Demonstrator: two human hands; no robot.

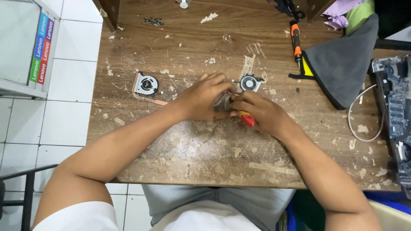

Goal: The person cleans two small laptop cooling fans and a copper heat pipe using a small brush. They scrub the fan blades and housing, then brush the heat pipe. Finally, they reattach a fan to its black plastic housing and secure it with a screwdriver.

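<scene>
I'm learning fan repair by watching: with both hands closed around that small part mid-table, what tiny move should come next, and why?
Probably steady the small grey part with the left hand and seat the tool tip before turning. The right hand grips a red-handled tool right against the part, but fingers hide the contact, so alignment cannot be confirmed.

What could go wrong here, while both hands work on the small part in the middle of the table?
1. The right hand holds a red-handled tool against the small part that the left hand grips; a slip might jab the left fingers.
2. Loose screws lie near the far table edge; a bump may scatter them.
3. The fan lies right behind the hands and may be pushed.
</scene>
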